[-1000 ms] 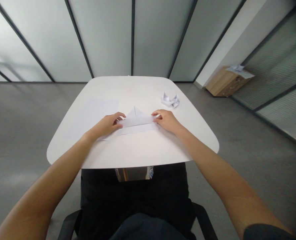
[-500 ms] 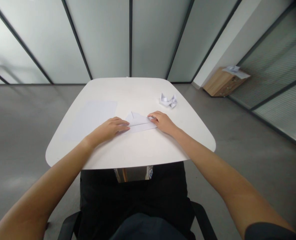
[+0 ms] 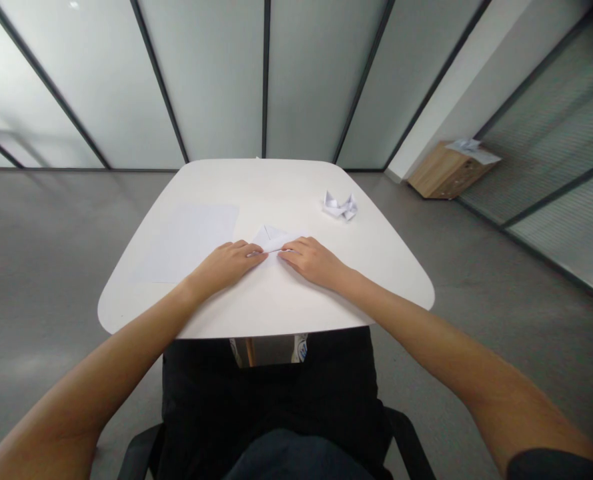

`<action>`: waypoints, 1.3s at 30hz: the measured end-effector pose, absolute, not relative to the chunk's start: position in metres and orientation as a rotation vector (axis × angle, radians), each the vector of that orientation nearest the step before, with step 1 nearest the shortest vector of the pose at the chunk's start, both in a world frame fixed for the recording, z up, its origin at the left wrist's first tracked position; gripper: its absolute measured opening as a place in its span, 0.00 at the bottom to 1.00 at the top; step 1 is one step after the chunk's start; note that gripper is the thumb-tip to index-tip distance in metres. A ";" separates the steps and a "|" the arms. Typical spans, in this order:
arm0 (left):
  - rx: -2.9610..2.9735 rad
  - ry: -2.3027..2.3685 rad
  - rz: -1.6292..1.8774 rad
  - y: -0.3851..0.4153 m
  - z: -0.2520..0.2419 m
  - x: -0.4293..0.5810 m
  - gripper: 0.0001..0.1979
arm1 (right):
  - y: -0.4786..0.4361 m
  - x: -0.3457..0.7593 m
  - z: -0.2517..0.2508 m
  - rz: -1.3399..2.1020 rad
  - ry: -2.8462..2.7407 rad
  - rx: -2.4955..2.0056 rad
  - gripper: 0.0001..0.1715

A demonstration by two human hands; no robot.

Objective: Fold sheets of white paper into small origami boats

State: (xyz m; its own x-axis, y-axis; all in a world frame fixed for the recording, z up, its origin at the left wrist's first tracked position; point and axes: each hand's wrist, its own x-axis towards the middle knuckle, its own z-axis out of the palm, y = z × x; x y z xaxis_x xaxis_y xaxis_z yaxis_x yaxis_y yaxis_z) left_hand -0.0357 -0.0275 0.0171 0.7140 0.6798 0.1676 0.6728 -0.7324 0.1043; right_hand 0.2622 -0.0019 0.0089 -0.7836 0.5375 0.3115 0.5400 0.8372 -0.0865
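A folded white paper (image 3: 271, 237) with a pointed top lies flat in the middle of the white table (image 3: 296, 297). My left hand (image 3: 226, 265) rests on its left part, fingers stretched out flat and pressing down. My right hand (image 3: 312, 261) lies on its right part, fingers also flat, with the fingertips almost meeting those of the left hand. Both hands cover the lower half of the paper, so only its upper tip shows.
A flat white sheet (image 3: 189, 241) lies on the table to the left of my hands. A small folded paper figure (image 3: 341, 205) stands at the far right of the table. A wooden cabinet (image 3: 446, 170) with papers on top stands on the floor beyond.
My hands have slid inward along the folded paper until their fingertips nearly touch. The paper, raised with its point up a second ago, now lies pressed flat.
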 end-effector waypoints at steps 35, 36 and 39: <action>2.977 1.299 0.177 -0.050 0.030 -0.008 0.24 | -0.009 0.253 0.010 0.001 -2.890 -0.753 0.30; 2.980 1.307 0.171 -0.051 0.031 -0.007 0.24 | -0.009 0.253 0.010 0.020 -2.902 -0.743 0.31; 3.000 1.318 0.161 -0.052 0.030 -0.006 0.24 | -0.011 0.252 0.011 0.085 -2.905 -0.782 0.34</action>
State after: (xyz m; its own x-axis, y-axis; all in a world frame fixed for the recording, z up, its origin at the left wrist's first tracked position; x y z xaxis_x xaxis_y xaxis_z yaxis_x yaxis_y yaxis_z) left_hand -0.0057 -0.0519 0.0304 0.6738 0.7246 0.1448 0.7382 -0.6689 -0.0877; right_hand 0.2522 -0.0107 0.0107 -0.8571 0.5028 0.1121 0.4954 0.8641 -0.0885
